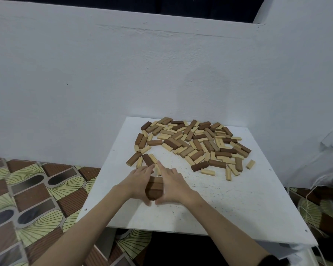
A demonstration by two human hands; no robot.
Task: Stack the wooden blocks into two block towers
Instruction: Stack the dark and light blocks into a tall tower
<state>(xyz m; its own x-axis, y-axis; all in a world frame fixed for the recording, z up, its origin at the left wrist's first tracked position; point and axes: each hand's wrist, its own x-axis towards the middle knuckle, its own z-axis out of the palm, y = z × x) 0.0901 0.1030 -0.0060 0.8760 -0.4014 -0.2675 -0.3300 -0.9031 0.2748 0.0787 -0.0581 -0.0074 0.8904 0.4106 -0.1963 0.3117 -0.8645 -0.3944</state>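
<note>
Two hands, left point(136, 178) and right point(174, 182), fingers straight, pressing both sides of one small brown stack point(154, 188) on the white surface point(238, 204), with many loose blocks point(192, 143), too many to count, behind.

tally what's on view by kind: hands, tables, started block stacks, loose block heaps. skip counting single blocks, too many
hands: 2, left hand and right hand, flat against the stack's sides
white table: 1
started stack of dark blocks: 1
loose heap of blocks: 1
total: 5
</note>
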